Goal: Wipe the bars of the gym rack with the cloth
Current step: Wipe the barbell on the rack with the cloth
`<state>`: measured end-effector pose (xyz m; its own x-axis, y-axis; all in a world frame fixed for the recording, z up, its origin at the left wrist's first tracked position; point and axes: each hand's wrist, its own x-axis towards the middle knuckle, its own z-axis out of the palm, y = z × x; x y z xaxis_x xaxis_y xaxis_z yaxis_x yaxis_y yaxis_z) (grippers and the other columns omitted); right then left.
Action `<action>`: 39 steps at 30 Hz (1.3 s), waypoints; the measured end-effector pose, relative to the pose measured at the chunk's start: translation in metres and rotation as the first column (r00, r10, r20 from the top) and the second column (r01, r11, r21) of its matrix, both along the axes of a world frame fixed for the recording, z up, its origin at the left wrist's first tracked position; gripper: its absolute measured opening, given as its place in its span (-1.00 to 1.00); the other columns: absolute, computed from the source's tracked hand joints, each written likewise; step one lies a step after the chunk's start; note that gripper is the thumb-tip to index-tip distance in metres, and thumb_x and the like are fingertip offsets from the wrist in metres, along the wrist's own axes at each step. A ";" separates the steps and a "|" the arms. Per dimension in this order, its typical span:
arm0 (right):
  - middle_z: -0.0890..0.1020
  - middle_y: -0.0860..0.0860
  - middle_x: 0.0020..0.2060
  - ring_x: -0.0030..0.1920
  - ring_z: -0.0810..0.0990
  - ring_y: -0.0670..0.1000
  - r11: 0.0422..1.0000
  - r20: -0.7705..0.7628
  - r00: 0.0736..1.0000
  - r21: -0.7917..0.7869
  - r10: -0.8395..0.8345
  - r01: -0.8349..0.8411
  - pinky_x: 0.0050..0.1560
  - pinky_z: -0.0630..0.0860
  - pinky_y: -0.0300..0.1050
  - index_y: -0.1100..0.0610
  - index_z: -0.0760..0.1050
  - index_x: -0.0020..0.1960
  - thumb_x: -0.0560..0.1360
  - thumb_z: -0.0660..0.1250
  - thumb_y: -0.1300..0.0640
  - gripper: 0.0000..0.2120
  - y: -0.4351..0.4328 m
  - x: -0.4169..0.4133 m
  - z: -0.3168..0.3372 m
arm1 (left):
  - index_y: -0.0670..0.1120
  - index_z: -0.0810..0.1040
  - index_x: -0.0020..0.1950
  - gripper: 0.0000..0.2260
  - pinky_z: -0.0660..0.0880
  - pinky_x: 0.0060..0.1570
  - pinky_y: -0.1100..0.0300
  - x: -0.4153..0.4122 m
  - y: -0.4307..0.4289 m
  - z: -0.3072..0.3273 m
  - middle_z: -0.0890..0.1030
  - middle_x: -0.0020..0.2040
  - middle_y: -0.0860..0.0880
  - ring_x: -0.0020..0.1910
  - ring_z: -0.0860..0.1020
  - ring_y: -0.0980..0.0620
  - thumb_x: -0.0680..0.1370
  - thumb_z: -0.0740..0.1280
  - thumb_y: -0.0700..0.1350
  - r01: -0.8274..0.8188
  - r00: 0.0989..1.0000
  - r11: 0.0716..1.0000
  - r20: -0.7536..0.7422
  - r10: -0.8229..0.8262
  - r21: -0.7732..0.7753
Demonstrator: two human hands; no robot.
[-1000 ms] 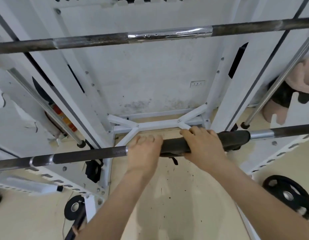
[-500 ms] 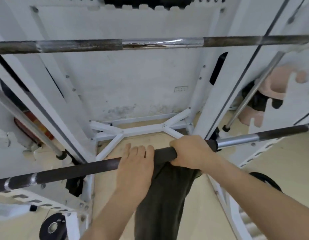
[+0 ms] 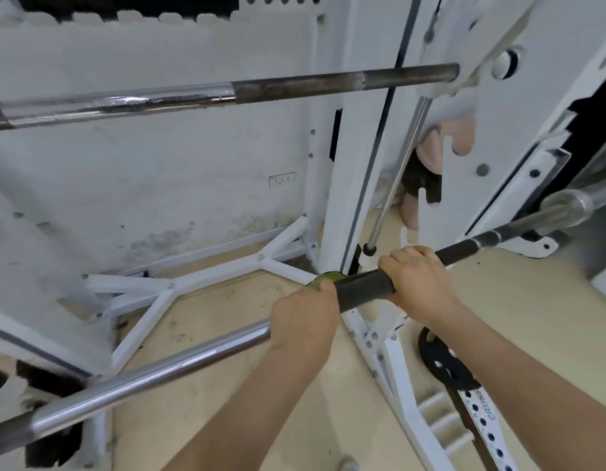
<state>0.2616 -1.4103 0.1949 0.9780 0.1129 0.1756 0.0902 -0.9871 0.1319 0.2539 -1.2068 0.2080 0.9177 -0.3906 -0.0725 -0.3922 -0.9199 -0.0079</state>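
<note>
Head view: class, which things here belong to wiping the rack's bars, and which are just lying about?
For the job: dark cloth, lower bar, upper bar, left hand, right hand.
Lying about: weight plate, wall socket.

Dark cloth (image 3: pixel 362 288) around slanting lower bar (image 3: pixel 159 368)

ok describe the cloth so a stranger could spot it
On the white gym rack, find the lower bar nearest the camera. The cloth is wrapped round it between the left hand and right hand: matte, dark, thicker than the bare bar either side.
</note>
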 end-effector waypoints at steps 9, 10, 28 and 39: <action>0.56 0.02 -0.29 -0.19 0.56 0.14 0.997 0.059 0.998 -0.079 0.025 -0.020 -0.10 0.44 0.02 0.09 0.49 -0.16 0.27 0.49 0.07 -0.77 -0.142 0.026 -0.008 | -0.12 0.32 0.22 -0.78 0.30 -0.28 0.14 0.027 -0.154 0.007 0.43 -0.17 -0.04 -0.23 0.45 -0.01 0.59 0.23 -0.19 0.027 1.000 1.000 -0.016 -0.026 0.005; 0.56 0.01 -0.30 -0.21 0.55 0.13 0.997 0.056 0.998 -0.072 0.017 -0.013 -0.11 0.43 0.01 0.08 0.50 -0.17 0.27 0.48 0.08 -0.78 -0.147 0.027 -0.009 | -0.11 0.33 0.20 -0.80 0.29 -0.30 0.14 0.029 -0.163 0.006 0.36 -0.23 -0.02 -0.27 0.40 0.00 0.60 0.22 -0.16 0.028 1.000 1.000 0.004 -0.028 -0.001; 0.56 0.01 -0.12 -0.10 0.53 0.07 0.890 -0.328 0.830 0.234 0.451 -0.391 -0.07 0.29 0.00 0.04 0.46 0.05 0.45 0.37 0.06 -0.80 0.093 0.013 0.020 | -0.11 0.48 -0.21 -0.71 0.46 0.06 -0.23 -0.038 0.034 -0.005 0.54 -0.39 -0.05 -0.40 0.56 -0.14 0.21 0.51 -0.30 -0.382 0.912 0.910 0.227 0.342 0.161; 0.56 0.01 -0.28 -0.23 0.56 0.14 0.960 -0.114 0.954 0.075 0.278 -0.270 -0.17 0.38 -0.01 0.06 0.41 -0.12 0.37 0.38 0.02 -0.80 -0.044 0.015 0.003 | -0.13 0.31 0.46 -0.25 0.26 0.36 -0.16 -0.032 -0.065 -0.024 0.45 0.37 -0.15 0.33 0.42 -0.14 0.35 0.47 0.08 0.077 0.965 0.993 0.258 -0.051 -0.094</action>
<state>0.2767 -1.4538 0.1974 0.9252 0.3726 0.0713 0.3701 -0.9278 0.0463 0.2221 -1.2718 0.1835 0.8734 -0.4423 0.2040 -0.4475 -0.8940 -0.0226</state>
